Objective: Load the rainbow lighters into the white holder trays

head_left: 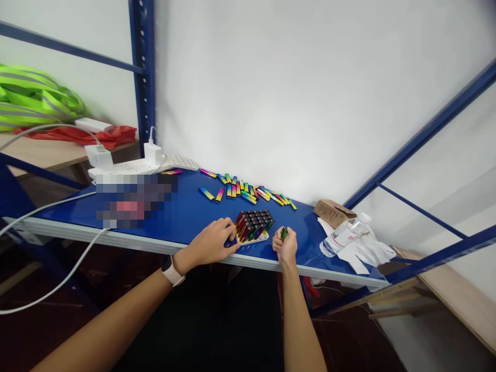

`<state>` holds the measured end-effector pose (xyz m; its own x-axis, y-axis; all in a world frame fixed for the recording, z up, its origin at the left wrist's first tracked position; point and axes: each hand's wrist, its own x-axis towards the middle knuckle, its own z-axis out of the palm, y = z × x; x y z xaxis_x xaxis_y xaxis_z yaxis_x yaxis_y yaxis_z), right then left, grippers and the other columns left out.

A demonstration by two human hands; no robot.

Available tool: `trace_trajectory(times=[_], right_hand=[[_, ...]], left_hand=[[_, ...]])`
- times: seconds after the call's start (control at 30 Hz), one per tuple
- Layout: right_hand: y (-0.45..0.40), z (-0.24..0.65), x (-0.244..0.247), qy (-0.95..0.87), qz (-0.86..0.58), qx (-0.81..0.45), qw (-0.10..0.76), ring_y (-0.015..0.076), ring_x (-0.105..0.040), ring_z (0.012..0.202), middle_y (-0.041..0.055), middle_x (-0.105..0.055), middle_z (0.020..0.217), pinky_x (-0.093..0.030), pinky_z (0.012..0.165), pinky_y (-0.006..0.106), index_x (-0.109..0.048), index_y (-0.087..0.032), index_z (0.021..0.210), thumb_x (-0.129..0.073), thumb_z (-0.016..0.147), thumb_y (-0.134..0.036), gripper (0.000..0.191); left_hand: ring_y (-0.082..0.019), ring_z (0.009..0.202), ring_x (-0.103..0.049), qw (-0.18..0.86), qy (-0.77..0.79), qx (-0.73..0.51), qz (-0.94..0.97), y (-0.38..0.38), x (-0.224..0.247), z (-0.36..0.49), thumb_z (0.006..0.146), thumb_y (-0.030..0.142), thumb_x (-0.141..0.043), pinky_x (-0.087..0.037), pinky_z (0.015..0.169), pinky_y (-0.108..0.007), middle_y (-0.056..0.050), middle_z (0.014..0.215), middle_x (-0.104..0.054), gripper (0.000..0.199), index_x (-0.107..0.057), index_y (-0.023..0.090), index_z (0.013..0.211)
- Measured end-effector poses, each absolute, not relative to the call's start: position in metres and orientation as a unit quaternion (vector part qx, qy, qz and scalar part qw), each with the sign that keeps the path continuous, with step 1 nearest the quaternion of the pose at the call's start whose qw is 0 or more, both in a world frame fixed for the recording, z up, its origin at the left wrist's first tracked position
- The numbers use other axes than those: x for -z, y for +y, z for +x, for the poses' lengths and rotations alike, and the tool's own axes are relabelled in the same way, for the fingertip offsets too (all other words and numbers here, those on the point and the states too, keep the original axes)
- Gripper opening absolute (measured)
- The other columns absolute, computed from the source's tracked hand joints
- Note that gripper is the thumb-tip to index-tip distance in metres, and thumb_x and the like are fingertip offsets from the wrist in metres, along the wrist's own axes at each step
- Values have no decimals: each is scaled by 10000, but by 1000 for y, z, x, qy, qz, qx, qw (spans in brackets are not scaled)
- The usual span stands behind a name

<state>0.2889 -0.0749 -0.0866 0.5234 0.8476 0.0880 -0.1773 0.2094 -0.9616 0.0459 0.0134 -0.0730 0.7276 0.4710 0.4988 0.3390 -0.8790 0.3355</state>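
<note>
A white tray (258, 239) near the front edge of the blue table bears a dense block of upright black-ended lighters (253, 224) with shiny rainbow sides. My left hand (215, 240) grips the tray's left side, its thumb at the front corner and its fingers curled along the edge. Just right of the tray, my right hand (285, 246) is closed in a fist around a lighter (284, 234); only its dark green end shows. Behind the tray, several loose rainbow lighters (248, 196) lie scattered by the wall.
At the right stand a water bottle (344, 235), torn white paper (366, 253) and an open cardboard box (333, 212). A power strip (127, 168) with chargers and a white perforated tray (183, 162) are at the back left. A white cable (73, 274) hangs over the front edge.
</note>
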Motion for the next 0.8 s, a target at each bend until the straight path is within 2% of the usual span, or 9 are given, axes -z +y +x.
trace_trajectory(times=[0.1,0.27,0.63,0.8], right_hand=[[-76,290,87,-326,-516,-361,705,74,-180,369,-96,-253,481,-136,370,182,-376,-238,644,-401,880,-535,380],[-77,289,84,-320,-513,-352,715,67,-167,369,-98,-248,483,-138,369,178,-390,-234,650,-389,888,-580,420],[-76,289,89,-326,-514,-336,719,70,-208,366,-99,-291,486,-165,365,173,-406,-233,692,-400,896,-475,317],[-76,289,89,-338,-516,-329,715,58,-218,358,-106,-306,500,-174,362,170,-421,-231,742,-410,927,-575,391]], left_hand=[[-223,935,-568,111,218,-296,923,14,74,46,912,401,-621,-430,853,-367,-46,1000,-576,213,-543,222,829],[-219,907,-558,111,225,-292,923,13,73,46,919,414,-610,-425,833,-363,-36,975,-567,225,-521,226,832],[-213,889,-552,106,226,-284,926,13,72,45,917,406,-613,-413,820,-357,-32,969,-563,225,-518,221,829],[-213,901,-548,109,228,-279,927,13,72,45,921,412,-609,-413,836,-365,-31,985,-566,220,-528,220,846]])
